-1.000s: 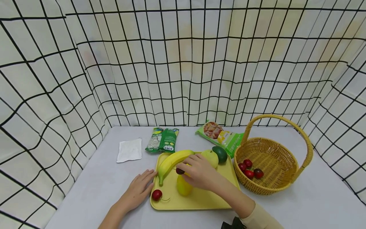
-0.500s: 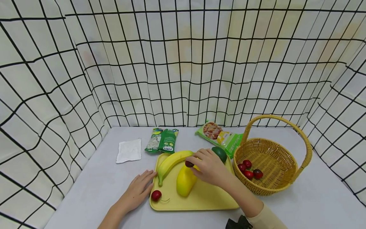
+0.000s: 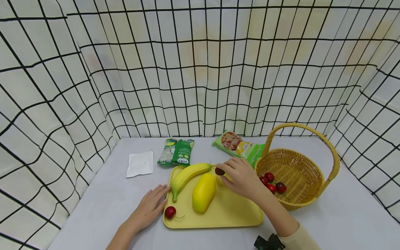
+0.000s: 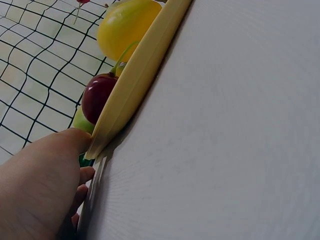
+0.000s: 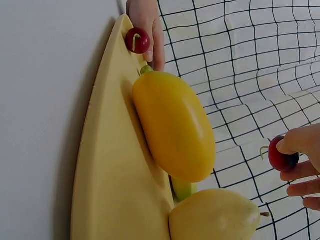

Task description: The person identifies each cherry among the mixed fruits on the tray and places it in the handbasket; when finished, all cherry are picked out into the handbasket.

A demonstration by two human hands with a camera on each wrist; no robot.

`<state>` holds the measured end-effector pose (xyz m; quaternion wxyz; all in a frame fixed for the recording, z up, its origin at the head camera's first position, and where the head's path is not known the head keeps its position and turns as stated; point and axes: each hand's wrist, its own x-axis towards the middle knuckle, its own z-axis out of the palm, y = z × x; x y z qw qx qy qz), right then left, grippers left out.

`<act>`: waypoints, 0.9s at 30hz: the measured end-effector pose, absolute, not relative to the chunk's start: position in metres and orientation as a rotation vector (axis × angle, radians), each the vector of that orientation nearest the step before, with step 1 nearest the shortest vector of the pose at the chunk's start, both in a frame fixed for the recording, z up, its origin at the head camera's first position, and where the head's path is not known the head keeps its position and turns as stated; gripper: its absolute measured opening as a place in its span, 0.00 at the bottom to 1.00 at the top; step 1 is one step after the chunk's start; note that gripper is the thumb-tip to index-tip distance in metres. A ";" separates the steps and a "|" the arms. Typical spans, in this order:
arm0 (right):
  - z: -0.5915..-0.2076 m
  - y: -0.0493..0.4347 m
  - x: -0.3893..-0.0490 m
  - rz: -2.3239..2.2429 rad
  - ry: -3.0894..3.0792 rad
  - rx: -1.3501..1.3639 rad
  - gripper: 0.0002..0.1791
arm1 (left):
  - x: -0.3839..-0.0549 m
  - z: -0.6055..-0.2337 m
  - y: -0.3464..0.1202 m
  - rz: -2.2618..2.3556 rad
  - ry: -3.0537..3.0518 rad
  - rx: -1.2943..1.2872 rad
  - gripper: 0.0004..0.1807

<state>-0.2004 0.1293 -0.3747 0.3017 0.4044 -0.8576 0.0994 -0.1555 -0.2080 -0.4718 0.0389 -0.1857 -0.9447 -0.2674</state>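
My right hand pinches a dark red cherry above the back of the yellow tray. In the right wrist view, the cherry's green stem points away from the fingers. My left hand rests at the tray's left edge with its fingers extended. Near it on the tray lie a second cherry with its stem and a banana. A yellow mango lies mid-tray. The right hand hides most of a pale pear in the head view.
A wicker basket with a tall handle stands right of the tray, holding several cherries. Behind the tray lie a green snack packet and a light green packet. A white square cloth lies at left. Black-grid netting surrounds the table.
My right hand has carried the cherry rightward and slightly back, from over the mango toward the basket side. The mango now shows fully. The left hand stays at the tray edge.
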 end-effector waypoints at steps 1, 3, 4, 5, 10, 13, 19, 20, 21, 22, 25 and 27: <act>-0.375 0.132 -0.201 0.266 -2.267 1.070 0.17 | -0.156 -0.472 -0.208 -0.818 -2.891 -0.570 0.23; -0.375 0.137 -0.202 0.268 -2.257 1.063 0.18 | -0.156 -0.473 -0.208 -0.816 -2.887 -0.568 0.23; -0.376 0.140 -0.202 0.271 -2.253 1.057 0.18 | -0.157 -0.473 -0.208 -0.815 -2.883 -0.569 0.23; -0.376 0.143 -0.202 0.273 -2.251 1.049 0.18 | -0.157 -0.473 -0.208 -0.812 -2.879 -0.570 0.23; -0.378 0.156 -0.202 0.282 -2.255 1.003 0.18 | -0.157 -0.472 -0.207 -0.808 -2.881 -0.583 0.23; -0.379 0.163 -0.202 0.285 -2.272 0.992 0.18 | -0.157 -0.472 -0.208 -0.813 -2.885 -0.580 0.23; -0.379 0.177 -0.201 0.273 -2.317 0.958 0.18 | -0.157 -0.472 -0.208 -0.813 -2.887 -0.573 0.23; -0.379 0.179 -0.201 0.272 -2.323 0.951 0.18 | -0.157 -0.472 -0.209 -0.814 -2.886 -0.574 0.23; -0.379 0.182 -0.200 0.266 -2.326 0.945 0.18 | -0.157 -0.472 -0.208 -0.814 -2.885 -0.575 0.23; -0.379 0.184 -0.200 0.259 -2.332 0.937 0.18 | -0.157 -0.472 -0.208 -0.816 -2.884 -0.576 0.23; -0.380 0.190 -0.199 0.251 -2.344 0.926 0.17 | -0.157 -0.472 -0.208 -0.817 -2.878 -0.576 0.23; -0.381 0.194 -0.199 0.241 -2.351 0.918 0.16 | -0.156 -0.472 -0.208 -0.818 -2.875 -0.576 0.23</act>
